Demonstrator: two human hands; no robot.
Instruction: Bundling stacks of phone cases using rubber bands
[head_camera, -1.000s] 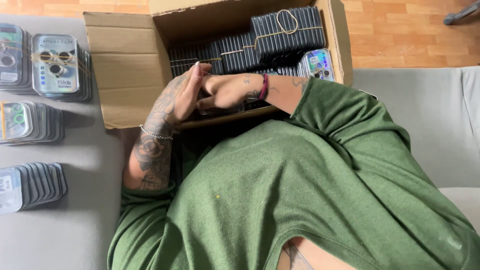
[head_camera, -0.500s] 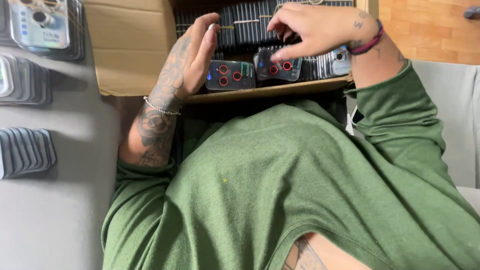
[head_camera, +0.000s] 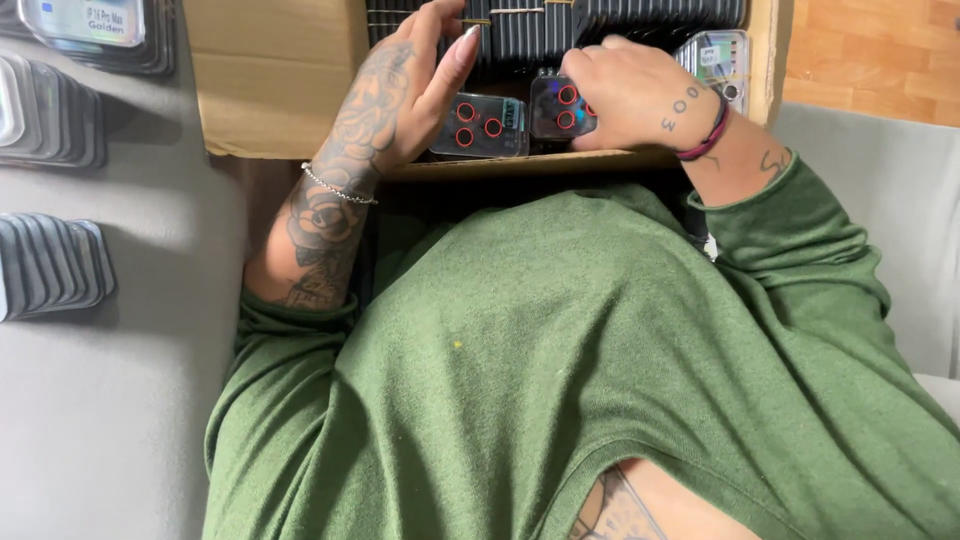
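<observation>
A brown cardboard box (head_camera: 270, 90) sits in front of me, packed with banded rows of dark packaged phone cases (head_camera: 620, 20). My left hand (head_camera: 400, 95) reaches into the box, fingers spread against a clear pack with red camera rings (head_camera: 482, 125). My right hand (head_camera: 630, 95) is closed over a second pack with red rings (head_camera: 562, 105) next to it. A further pack (head_camera: 722, 58) lies at the box's right wall. A green sweater covers my body below the box.
Stacks of packaged phone cases (head_camera: 50, 265) lie fanned on the grey surface at left, with more stacks (head_camera: 45, 115) above them. Wooden floor (head_camera: 880, 50) shows at the top right beyond the box.
The view has shifted, so the box sits higher in frame. My right hand came down from the back rows onto the red-ringed pack. My left hand stays on the neighbouring pack.
</observation>
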